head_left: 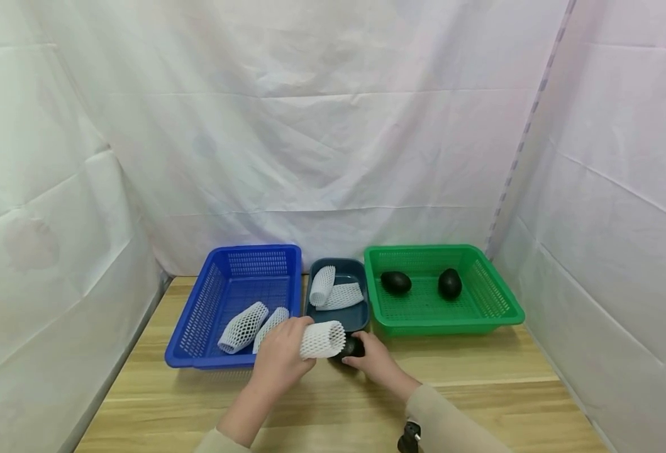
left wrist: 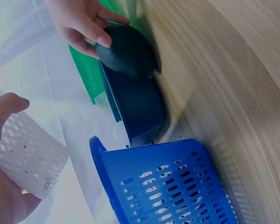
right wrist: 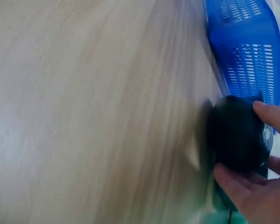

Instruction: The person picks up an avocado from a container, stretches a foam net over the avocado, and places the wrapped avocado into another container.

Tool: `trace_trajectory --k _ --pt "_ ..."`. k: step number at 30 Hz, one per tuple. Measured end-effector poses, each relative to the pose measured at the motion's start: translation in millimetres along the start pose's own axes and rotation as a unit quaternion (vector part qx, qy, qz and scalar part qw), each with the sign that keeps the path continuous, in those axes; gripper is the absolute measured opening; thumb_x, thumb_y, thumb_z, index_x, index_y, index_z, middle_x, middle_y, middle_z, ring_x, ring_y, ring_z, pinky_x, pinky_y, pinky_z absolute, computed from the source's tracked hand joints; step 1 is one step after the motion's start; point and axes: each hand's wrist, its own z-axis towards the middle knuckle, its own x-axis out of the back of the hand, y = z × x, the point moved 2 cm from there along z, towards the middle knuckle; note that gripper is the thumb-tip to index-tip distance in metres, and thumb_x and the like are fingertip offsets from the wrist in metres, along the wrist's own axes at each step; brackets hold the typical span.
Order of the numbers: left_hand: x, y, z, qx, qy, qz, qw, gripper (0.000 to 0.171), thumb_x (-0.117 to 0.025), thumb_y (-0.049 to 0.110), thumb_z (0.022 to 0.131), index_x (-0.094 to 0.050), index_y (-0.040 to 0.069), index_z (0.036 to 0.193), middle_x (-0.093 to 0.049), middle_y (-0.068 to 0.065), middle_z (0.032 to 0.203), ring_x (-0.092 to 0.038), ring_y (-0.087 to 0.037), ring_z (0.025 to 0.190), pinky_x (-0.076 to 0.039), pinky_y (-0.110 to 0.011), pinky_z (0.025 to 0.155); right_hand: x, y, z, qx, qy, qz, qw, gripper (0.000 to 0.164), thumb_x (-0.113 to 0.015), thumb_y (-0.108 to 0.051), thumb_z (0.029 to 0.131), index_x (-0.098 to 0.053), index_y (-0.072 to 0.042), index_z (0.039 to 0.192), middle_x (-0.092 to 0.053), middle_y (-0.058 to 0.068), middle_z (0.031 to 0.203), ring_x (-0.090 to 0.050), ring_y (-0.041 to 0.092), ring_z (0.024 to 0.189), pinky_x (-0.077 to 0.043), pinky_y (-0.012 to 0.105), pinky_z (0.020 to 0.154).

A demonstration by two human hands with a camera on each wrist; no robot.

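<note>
My left hand (head_left: pixel 283 352) grips a white foam net sleeve (head_left: pixel 322 340), its open end facing right in the head view. In the left wrist view the sleeve (left wrist: pixel 30 151) lies between the thumb and the other fingers. Just right of it, my right hand (head_left: pixel 379 363) holds a dark avocado (head_left: pixel 351 347) by thumb and fingertips. The right wrist view shows this avocado (right wrist: pixel 238 133) close to the table. Sleeve and avocado look very near each other in the head view; the left wrist view shows them apart.
A blue basket (head_left: pixel 197 363) at left contains two net-covered items. The small dark tray (head_left: pixel 355 321) in the middle holds two foam sleeves (head_left: pixel 341 296). At right, a green basket (head_left: pixel 446 327) has two avocados (head_left: pixel 449 284) in it. White cloth (head_left: pixel 333 157) hangs behind the wooden table (head_left: pixel 480 390).
</note>
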Motion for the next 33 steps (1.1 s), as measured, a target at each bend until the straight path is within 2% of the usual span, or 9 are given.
trace_trajectory --k 7,12,17,22,28,33 --pt "1.4 -7.1 -3.7 0.001 0.001 0.01 1.0 0.062 -0.088 0.016 0.055 -0.059 0.014 0.11 -0.064 -0.002 0.094 -0.063 -0.023 0.081 -0.052 -0.04 0.067 27.2 -14.0 -14.8 0.045 0.002 0.053 0.998 0.058 -0.08 -0.025 0.081 -0.056 -0.003 0.129 -0.054 0.014 0.122 -0.058 0.03 0.106 -0.051 0.045 0.087" --pt "-0.1 -10.6 -4.1 -0.012 0.008 0.015 0.9998 0.061 -0.087 0.017 0.056 -0.06 0.012 0.11 -0.067 -0.003 0.095 -0.063 -0.022 0.08 -0.052 -0.04 0.068 51.3 -28.1 -29.7 0.054 0.024 0.078 0.995 0.058 -0.081 -0.024 0.081 -0.057 -0.007 0.131 -0.054 0.009 0.122 -0.058 0.024 0.101 -0.053 0.039 0.083" --pt "-0.5 -13.0 -3.7 -0.031 0.022 0.03 0.9988 0.058 -0.086 0.017 0.055 -0.062 0.011 0.107 -0.069 -0.003 0.089 -0.059 -0.022 0.073 -0.05 -0.038 0.063 73.7 -39.5 -41.1 0.051 0.05 0.102 0.992 0.057 -0.081 -0.02 0.081 -0.058 -0.012 0.133 -0.055 0.005 0.121 -0.058 0.021 0.103 -0.053 0.043 0.086" --pt "0.7 -15.7 -3.9 -0.038 0.018 0.042 0.9982 0.055 -0.085 0.017 0.056 -0.063 0.012 0.106 -0.07 -0.002 0.087 -0.058 -0.024 0.071 -0.049 -0.039 0.057 94.4 -51.9 -45.9 0.066 0.066 0.128 0.987 0.056 -0.08 -0.018 0.082 -0.058 -0.017 0.133 -0.054 0.006 0.123 -0.059 0.023 0.102 -0.053 0.044 0.087" --pt "2.7 -17.2 -6.5 -0.037 0.009 0.05 0.998 0.052 -0.085 0.017 0.057 -0.065 0.012 0.105 -0.07 -0.003 0.089 -0.061 -0.024 0.075 -0.05 -0.04 0.059 107.7 -68.3 -52.8 0.097 0.049 0.132 0.985 0.055 -0.077 -0.018 0.085 -0.054 -0.017 0.135 -0.051 0.008 0.133 -0.057 0.023 0.109 -0.05 0.036 0.092" --pt "4.3 -15.6 -5.5 -0.046 0.01 0.054 0.9974 0.053 -0.086 0.017 0.058 -0.064 0.013 0.106 -0.07 -0.004 0.089 -0.061 -0.025 0.074 -0.05 -0.04 0.059 111.0 -83.0 -57.1 0.12 0.025 0.15 0.981 0.054 -0.076 -0.013 0.086 -0.054 -0.014 0.135 -0.049 0.01 0.136 -0.057 0.025 0.112 -0.049 0.037 0.095"
